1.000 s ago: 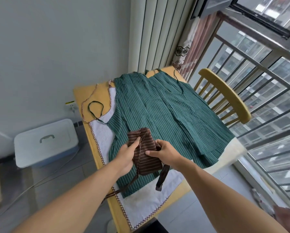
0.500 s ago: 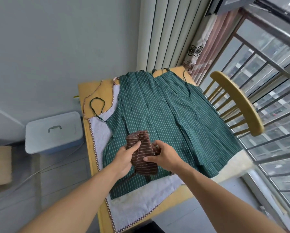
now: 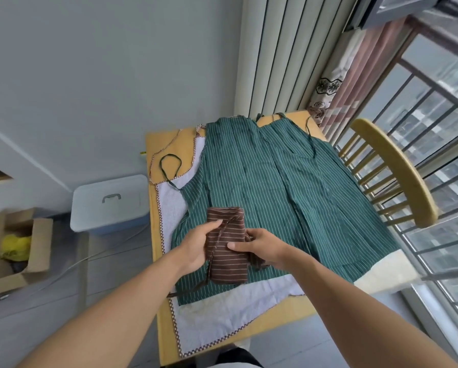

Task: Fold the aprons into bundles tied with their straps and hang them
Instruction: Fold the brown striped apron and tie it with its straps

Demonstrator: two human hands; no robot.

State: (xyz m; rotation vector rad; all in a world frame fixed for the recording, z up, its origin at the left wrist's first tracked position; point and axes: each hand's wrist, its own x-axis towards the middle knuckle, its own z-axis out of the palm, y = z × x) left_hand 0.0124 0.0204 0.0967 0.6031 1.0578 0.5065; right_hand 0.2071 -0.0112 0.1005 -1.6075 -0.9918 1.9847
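Both hands grip a folded brown white-striped apron bundle (image 3: 229, 249): the left hand (image 3: 194, 247) from its left side, the right hand (image 3: 262, 248) pinching its right edge. It sits above a spread green striped apron (image 3: 288, 192) on the yellow wooden table (image 3: 164, 139)

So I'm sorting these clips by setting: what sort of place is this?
Probably a home, in a high-rise flat's enclosed balcony or window corner: a small wooden table with a wooden chair, railed windows facing other tower blocks, curtains, and a plastic storage box on the floor.
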